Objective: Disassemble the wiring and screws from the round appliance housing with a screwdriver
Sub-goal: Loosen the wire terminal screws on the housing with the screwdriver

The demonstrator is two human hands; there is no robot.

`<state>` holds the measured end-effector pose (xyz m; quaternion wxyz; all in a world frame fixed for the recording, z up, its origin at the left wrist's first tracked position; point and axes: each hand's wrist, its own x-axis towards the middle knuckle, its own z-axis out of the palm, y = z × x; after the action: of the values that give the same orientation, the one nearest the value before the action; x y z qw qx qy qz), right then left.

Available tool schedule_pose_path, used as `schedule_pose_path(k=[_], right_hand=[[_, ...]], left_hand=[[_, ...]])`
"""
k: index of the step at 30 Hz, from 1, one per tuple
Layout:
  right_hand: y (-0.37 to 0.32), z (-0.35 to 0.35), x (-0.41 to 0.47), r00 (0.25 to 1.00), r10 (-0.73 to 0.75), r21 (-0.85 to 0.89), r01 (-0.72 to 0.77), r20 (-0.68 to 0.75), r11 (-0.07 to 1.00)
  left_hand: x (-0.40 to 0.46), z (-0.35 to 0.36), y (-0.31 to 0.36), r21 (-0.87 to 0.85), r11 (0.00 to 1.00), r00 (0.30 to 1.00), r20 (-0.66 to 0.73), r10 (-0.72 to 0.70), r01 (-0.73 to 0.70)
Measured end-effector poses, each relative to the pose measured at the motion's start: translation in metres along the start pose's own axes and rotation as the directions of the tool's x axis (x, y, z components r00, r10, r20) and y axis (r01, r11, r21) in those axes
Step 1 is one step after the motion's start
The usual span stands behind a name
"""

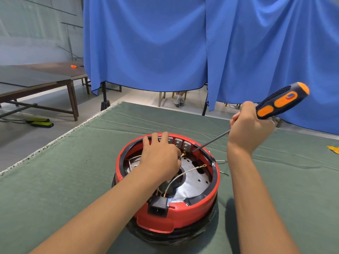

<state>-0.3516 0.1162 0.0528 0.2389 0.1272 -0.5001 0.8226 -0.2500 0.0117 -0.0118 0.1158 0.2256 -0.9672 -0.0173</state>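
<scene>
Right hand (246,125) grips the screwdriver (278,102) low on the handle, left hand (160,156) pinches a wire terminal (183,154) inside the housing (165,215); angled tip could slip onto fingers.

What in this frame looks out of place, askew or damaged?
Mostly disassembly disorder: a grey wire with a ring terminal lies loose across the round red appliance housing, unattached at that end. The black power socket sits tilted at the near rim. Thin wires stick out over the right side. No breakage shows.

Both forearms are bare, sleeveless to the frame edge; left hand (161,158) and right hand (246,126) wear no gloves.
</scene>
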Motion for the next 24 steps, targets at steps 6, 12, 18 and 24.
schedule_pose_path(k=[6,12,18,24], right_hand=[[-0.002,-0.001,-0.002,1.000,-0.009,-0.023,0.009,0.014,1.000],[-0.008,0.003,-0.006,1.000,-0.002,0.072,0.000,0.025,0.997],[-0.003,0.009,-0.021,0.996,-0.027,0.111,0.018,0.081,0.994],[0.004,0.010,-0.026,0.998,-0.020,0.104,0.013,0.060,0.995]], left_hand=[[-0.001,0.000,0.002,0.013,1.000,1.000,0.024,0.014,-0.015],[0.003,-0.001,-0.004,-0.249,0.966,0.987,-0.131,-0.098,0.063],[0.002,-0.005,-0.007,-0.271,0.956,0.976,-0.153,-0.158,0.112],[-0.001,-0.006,-0.003,-0.184,0.977,0.979,-0.151,-0.140,0.111]])
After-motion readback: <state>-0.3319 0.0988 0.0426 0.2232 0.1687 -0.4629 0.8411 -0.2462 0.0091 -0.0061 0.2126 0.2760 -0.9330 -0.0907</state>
